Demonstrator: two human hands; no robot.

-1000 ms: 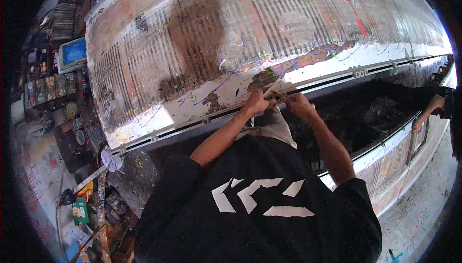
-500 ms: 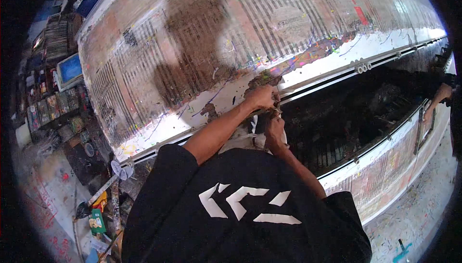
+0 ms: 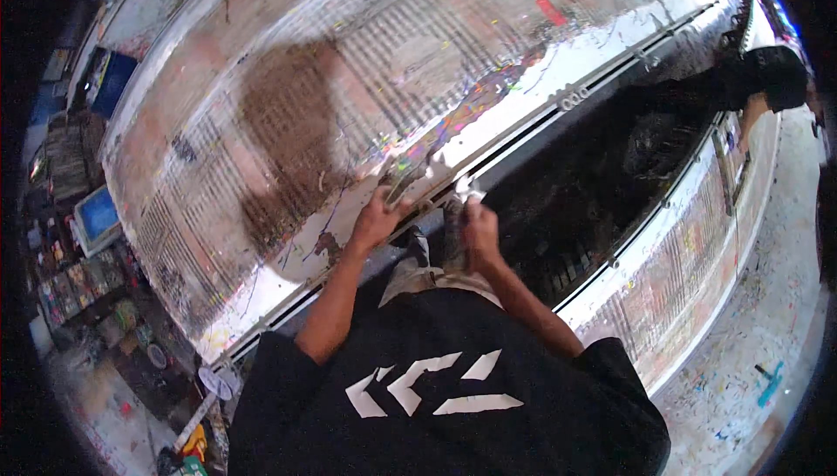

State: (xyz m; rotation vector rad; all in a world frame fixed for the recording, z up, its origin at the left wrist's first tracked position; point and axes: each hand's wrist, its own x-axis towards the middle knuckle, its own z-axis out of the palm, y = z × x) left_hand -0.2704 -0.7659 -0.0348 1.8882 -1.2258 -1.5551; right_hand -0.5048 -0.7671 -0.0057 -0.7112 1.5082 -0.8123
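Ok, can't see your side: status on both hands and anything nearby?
Left hand at near edge of stained tabletop; right hand apart, to its right. Anything gripped: too blurred to tell. Another person's arm far right, away from both hands.

Hands have split: left hand and right hand were together at the table edge, now clearly apart with a gap between. Small bright white thing, too blurred to ID, now shows by the right one. View swung, edge runs steeper. Co-worker's black sleeve shows more.
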